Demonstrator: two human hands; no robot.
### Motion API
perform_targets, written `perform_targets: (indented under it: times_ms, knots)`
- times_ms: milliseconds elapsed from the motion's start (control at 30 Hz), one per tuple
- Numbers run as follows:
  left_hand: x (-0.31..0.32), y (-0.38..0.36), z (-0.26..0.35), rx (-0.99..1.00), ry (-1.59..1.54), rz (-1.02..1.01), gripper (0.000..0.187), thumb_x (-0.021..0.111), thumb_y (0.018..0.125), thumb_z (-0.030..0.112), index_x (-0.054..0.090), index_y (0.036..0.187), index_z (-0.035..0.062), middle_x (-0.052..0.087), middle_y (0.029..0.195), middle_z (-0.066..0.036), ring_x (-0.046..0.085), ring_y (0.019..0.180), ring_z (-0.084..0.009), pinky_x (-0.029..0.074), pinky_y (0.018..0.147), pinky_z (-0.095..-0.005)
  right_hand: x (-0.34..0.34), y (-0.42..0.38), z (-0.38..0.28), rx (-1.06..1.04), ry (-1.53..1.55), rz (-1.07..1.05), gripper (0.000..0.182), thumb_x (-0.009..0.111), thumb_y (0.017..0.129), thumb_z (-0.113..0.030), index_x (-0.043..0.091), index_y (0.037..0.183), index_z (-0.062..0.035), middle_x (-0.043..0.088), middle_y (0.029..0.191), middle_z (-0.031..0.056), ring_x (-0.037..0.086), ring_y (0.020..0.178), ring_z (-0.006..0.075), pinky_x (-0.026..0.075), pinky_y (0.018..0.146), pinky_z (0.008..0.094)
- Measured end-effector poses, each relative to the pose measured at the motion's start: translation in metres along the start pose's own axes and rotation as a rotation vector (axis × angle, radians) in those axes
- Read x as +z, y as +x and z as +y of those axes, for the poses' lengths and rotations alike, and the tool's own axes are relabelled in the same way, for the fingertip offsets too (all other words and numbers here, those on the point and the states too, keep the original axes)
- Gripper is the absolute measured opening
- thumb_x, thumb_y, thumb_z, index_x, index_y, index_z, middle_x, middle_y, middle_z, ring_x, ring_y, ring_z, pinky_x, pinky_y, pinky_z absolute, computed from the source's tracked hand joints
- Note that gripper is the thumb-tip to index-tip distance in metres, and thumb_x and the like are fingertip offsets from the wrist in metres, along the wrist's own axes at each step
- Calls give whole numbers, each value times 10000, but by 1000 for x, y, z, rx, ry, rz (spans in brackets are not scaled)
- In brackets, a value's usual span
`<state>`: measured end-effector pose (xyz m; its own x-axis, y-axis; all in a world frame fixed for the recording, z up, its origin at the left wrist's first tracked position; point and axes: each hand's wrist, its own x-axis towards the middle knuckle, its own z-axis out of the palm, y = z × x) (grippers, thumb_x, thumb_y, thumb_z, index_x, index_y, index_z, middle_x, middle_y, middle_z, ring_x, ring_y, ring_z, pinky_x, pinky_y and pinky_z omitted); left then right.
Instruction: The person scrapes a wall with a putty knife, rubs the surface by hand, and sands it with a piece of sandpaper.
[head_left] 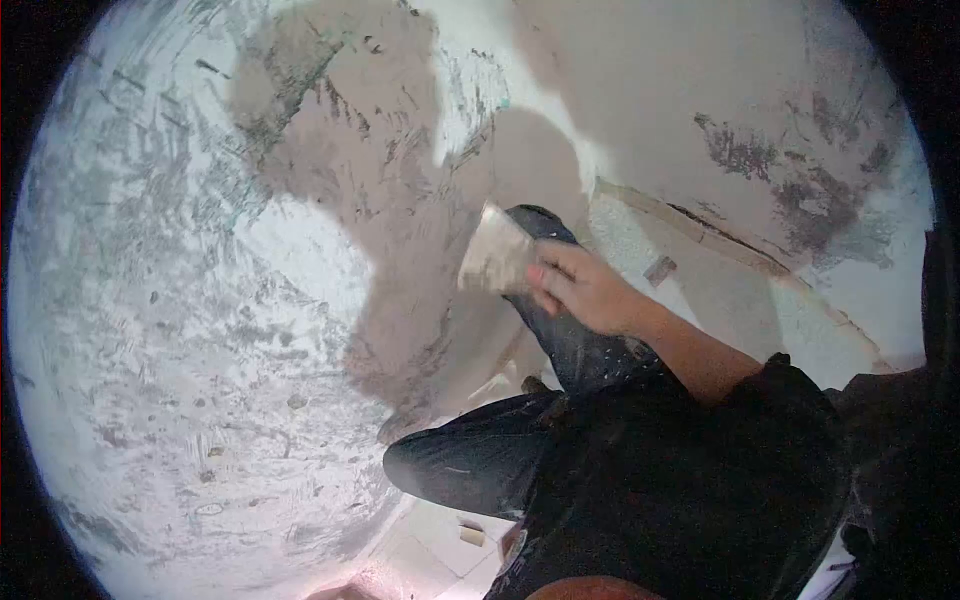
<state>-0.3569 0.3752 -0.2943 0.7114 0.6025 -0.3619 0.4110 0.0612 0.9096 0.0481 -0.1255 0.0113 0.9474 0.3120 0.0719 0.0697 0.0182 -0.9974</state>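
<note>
My right hand reaches in from the right with its fingers closed round the edge of a flat, pale beige piece. The piece looks like a wide scraper blade or pad, with darker smears along its lower edge; its handle, if any, is hidden by the fingers. Behind the piece is a wall with grey-brown damp-looking patches beside whitish, streaked areas. The hand overlaps my dark-trousered knee in the view. My left hand is not visible; a bit of skin shows at the bottom edge.
My other bent leg points left. A cracked ledge or edge strip runs down toward the right. A small brownish block lies near it. Pale tiles with a small yellowish object are at the bottom.
</note>
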Motion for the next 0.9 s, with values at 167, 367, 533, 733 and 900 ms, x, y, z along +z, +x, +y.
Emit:
perform_targets:
  times_ms: [167,367,533,733,900]
  knots:
    - [-65,48,45,610,179,351,477,591,927,283,555,1274,-42,648,1125,-182,598,1066,-273,393,1030,-444,-41,11,-1,-83,-91,289,272,417,1051,-297,516,958,-61,547,727,2,467,656,99,404,629,272]
    - [82,-26,387,781,-154,-302,825,340,965,624,367,1425,-60,546,1294,-260,496,1249,-344,288,1102,-498,-36,21,-31,134,498,657,294,479,1032,-365,552,1044,-81,472,782,-75,383,638,50,330,576,201]
    - [284,-30,470,1065,585,-435,504,695,858,254,574,1266,-15,681,1077,-176,634,964,-294,386,1006,-452,-49,45,20,48,517,307,329,469,1032,-382,582,1019,-73,408,747,-73,364,654,50,309,583,219]
    - [475,-40,538,1590,1202,-674,703,705,737,82,488,1404,136,411,1508,-76,342,1416,-290,246,1164,-485,-46,92,29,-126,358,342,428,463,1023,-321,580,1183,58,658,1008,113,575,927,180,455,869,336]
    - [563,8,559,1828,1503,-559,725,622,738,-19,459,1422,159,414,1500,-54,356,1402,-238,231,1186,-456,-52,142,37,-223,525,458,345,459,993,-232,602,1106,60,647,943,96,569,864,155,466,789,328]
